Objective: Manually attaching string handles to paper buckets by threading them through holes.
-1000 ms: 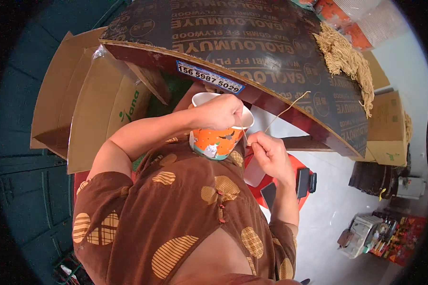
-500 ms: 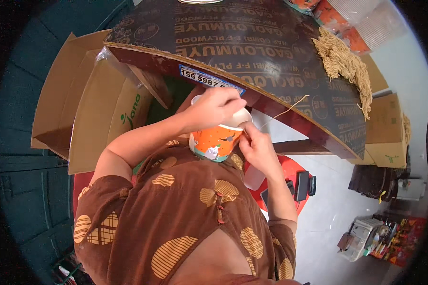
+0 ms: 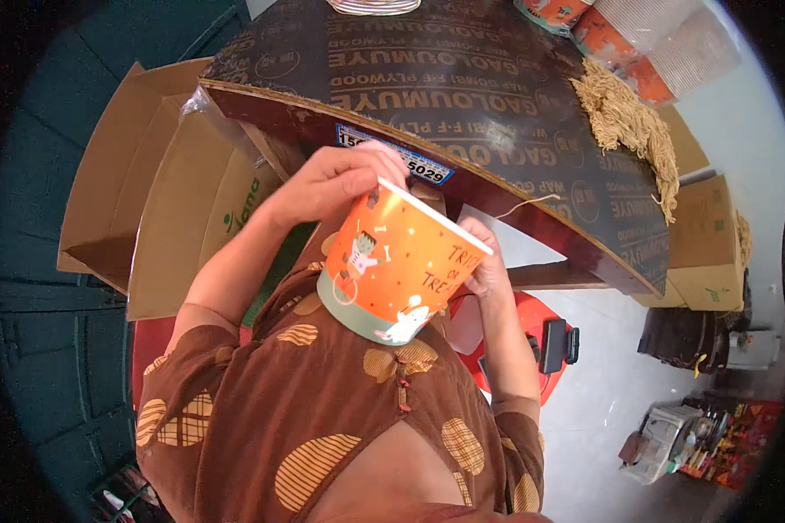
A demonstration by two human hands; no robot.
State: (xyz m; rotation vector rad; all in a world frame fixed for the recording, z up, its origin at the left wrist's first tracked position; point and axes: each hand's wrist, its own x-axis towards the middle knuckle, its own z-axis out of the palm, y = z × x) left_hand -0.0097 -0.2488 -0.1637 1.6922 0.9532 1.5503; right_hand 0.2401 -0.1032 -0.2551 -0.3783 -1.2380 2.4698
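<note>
Between my hands is an orange paper bucket (image 3: 392, 261) with a white rim, a green base band and cartoon figures. It tilts, with its printed side toward me and its mouth away. My left hand (image 3: 344, 181) is closed over the left side of the rim, the fingertips partly hidden behind it. My right hand (image 3: 488, 266) grips the right side, its thumb and fingers near the rim. A thin tan cord (image 3: 525, 205) sticks out past the right rim; where its other end goes is hidden. The inside of the bucket does not show.
A dark plywood table (image 3: 445, 87) stands just beyond the bucket. On it lie a bundle of tan cords (image 3: 628, 131) and stacked orange buckets (image 3: 606, 35). Open cardboard boxes (image 3: 174, 192) are at the left, and a red stool (image 3: 532, 318) at the right.
The bucket has come nearer and turned, showing a different printed face. My left hand has moved from across its mouth to the left rim. My right hand stays at its right side.
</note>
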